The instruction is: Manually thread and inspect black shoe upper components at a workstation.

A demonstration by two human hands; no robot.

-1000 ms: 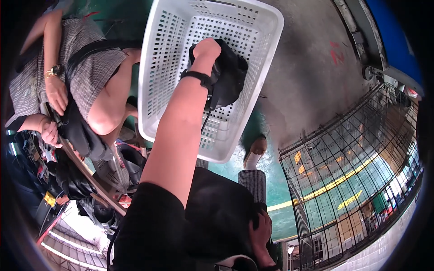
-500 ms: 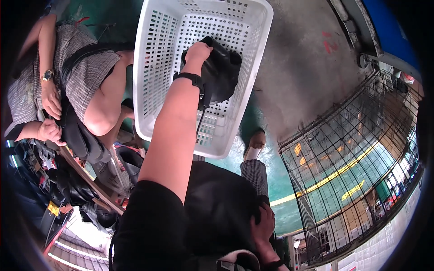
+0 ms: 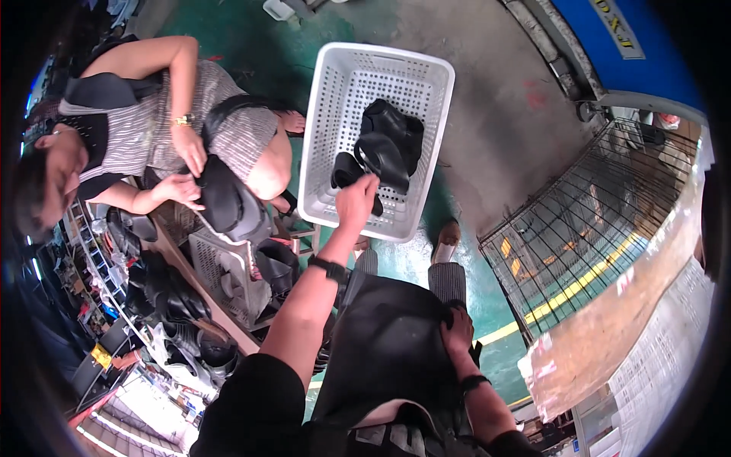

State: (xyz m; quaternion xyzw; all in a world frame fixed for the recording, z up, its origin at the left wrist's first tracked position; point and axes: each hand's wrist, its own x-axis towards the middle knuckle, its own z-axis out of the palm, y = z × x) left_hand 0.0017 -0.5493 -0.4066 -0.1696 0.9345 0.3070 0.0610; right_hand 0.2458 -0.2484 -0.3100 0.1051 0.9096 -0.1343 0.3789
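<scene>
My left hand (image 3: 356, 202) reaches into a white perforated plastic basket (image 3: 308, 183), near its front rim. Its fingers are closed on a black leather shoe upper (image 3: 344, 169), partly hidden by the hand. Beyond it, more black leather shoe uppers (image 3: 392, 141) lie in a loose pile. My right hand (image 3: 458, 333) is low at the right edge of the black apron (image 3: 384, 335) over my lap. Its fingers curl round a dark bit there, which blends into the apron.
At left a seated person (image 3: 183, 137) handles a black shoe upper (image 3: 225, 202). Below are a second crate (image 3: 217, 263) and a bench with black pieces (image 3: 171, 293). A black wire cage (image 3: 579, 236) and a cardboard sheet (image 3: 586, 350) stand at right.
My left hand has drawn back from the pile's far side to the basket's near end. The view has shifted, showing more of the seated person. My right hand stays by the apron edge.
</scene>
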